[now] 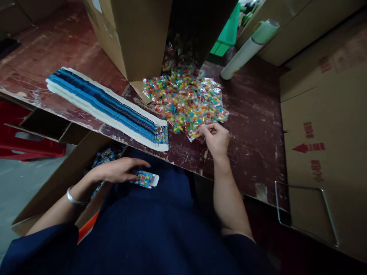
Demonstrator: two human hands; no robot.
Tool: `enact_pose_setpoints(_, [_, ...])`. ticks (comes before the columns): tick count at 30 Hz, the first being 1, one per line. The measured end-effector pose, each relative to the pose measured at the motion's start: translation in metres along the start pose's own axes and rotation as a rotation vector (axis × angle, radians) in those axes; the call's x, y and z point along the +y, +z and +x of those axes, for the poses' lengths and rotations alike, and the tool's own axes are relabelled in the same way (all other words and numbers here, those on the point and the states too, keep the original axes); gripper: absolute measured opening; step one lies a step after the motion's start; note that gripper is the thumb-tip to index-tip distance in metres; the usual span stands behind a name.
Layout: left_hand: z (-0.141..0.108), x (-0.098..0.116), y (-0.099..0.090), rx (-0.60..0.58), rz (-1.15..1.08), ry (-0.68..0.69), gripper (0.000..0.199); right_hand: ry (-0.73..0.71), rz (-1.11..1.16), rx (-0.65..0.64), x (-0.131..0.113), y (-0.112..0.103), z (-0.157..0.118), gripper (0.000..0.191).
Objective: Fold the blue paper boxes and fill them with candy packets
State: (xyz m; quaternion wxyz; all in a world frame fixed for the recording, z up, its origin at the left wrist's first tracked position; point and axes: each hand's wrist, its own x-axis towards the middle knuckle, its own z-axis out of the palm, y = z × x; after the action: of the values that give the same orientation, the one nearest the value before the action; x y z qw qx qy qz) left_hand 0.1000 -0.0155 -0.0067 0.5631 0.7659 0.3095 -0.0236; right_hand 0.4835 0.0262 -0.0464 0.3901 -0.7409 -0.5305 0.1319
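Note:
My left hand (122,170), with a silver bangle on its wrist, is low in front of my dark blue clothing. Its fingers hold a small printed blue carton (145,178) whose white end flap stands open; part of the carton is hidden by the hand. On the table, my right hand (218,139) pinches the edge of a clear packet of colourful candies (193,134) at the near side of a heap of similar packets (186,99). To the left of that heap lies a long overlapping row of flat blue-and-white cartons (106,109).
A tall cardboard box (140,38) stands behind the packets. At the back right are a white bottle (246,51) and a green bin (226,36). Large cartons (323,126) and a metal wire frame (305,187) are at right. An open box below left holds printed cartons (107,154).

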Motion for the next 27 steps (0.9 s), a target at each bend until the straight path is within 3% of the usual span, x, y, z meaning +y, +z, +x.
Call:
enact_pose_setpoints(3, [0.005, 0.010, 0.003, 0.040, -0.088, -0.009, 0.026, -0.045, 0.113, 0.130, -0.002, -0.006, -0.003, 0.020])
enact_pose_setpoints(6, [0.023, 0.017, 0.014, 0.242, -0.342, -0.031, 0.027, -0.098, 0.228, 0.252, -0.015, -0.025, -0.015, 0.019])
enact_pose_setpoints(9, [0.047, 0.021, 0.026, 0.400, -0.499, 0.021, 0.036, -0.121, 0.301, 0.107, -0.041, -0.046, -0.034, 0.016])
enact_pose_setpoints(13, [0.067, 0.026, 0.034, 0.474, -0.510, 0.090, 0.035, -0.200, 0.204, -0.088, -0.072, -0.062, -0.060, 0.009])
enact_pose_setpoints(17, [0.067, 0.033, 0.036, 0.475, -0.503, 0.109, 0.028, -0.378, 0.068, -0.059, -0.083, -0.054, -0.073, 0.001])
enact_pose_setpoints(22, [0.065, 0.039, 0.041, 0.524, -0.584, 0.147, 0.028, -0.691, -0.040, -0.077, -0.091, -0.032, -0.077, 0.007])
enact_pose_setpoints(24, [0.066, 0.041, 0.043, 0.588, -0.622, 0.176, 0.029, -0.700, -0.016, -0.115, -0.094, -0.027, -0.078, 0.004])
enact_pose_setpoints(27, [0.067, 0.046, 0.046, 0.657, -0.739, 0.223, 0.047, -0.543, 0.184, -0.201, -0.092, -0.023, -0.084, 0.012])
